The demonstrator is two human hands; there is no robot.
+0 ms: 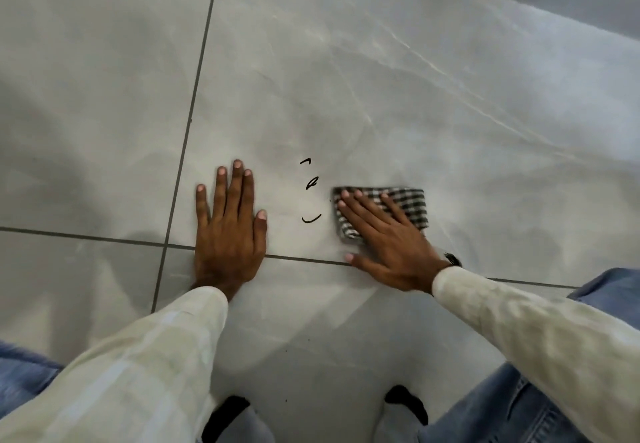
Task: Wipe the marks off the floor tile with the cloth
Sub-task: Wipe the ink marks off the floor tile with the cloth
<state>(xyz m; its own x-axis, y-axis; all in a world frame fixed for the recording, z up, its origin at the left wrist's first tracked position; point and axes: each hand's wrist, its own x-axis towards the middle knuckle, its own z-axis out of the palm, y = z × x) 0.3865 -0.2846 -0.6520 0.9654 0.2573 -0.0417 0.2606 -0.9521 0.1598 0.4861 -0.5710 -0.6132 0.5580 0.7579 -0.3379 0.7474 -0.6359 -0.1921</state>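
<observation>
Head view: we've got the right hand [388,241] flat on the folded cloth [398,207], marks [311,188] just to its left, nearer it than the left hand [228,224], splayed empty on the tile [381,96].

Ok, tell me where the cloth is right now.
In the head view the checked cloth lies flat on the floor tile under the right hand, just right of the three black marks and beyond the grout line.

soft, even indoor light, slightly hazy picture

pale glare streaks the glossy floor tile [381,72] beyond the cloth [398,205]; faint shadows near it; edges bend, soft focus.
</observation>
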